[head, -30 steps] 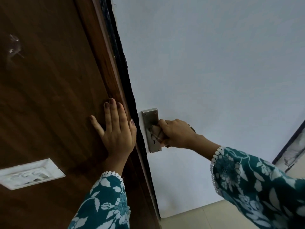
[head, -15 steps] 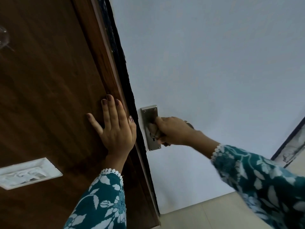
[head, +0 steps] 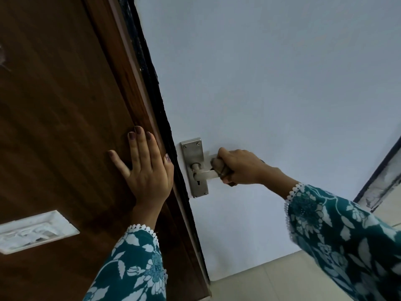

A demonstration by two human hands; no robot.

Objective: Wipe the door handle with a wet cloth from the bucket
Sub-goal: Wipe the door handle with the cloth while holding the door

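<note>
A metal lever door handle (head: 205, 174) sticks out of a steel backplate (head: 194, 153) on the pale door (head: 271, 83). My right hand (head: 243, 166) is closed around a small crumpled cloth (head: 218, 165) and presses it onto the outer end of the lever. The inner part of the lever and the keyhole show bare. My left hand (head: 145, 170) lies flat with fingers spread on the brown wooden panel (head: 54, 116), left of the door's edge. No bucket is in view.
A white switch plate (head: 34, 231) is set into the wooden panel at lower left. A dark strip (head: 152, 88) runs along the door's edge. Beige floor tiles (head: 260, 283) show at the bottom, and a dark-framed opening (head: 382, 174) at right.
My right hand slid with the cloth from the backplate outward along the lever, uncovering the handle's base and the keyhole. My left hand stayed flat on the wooden panel.
</note>
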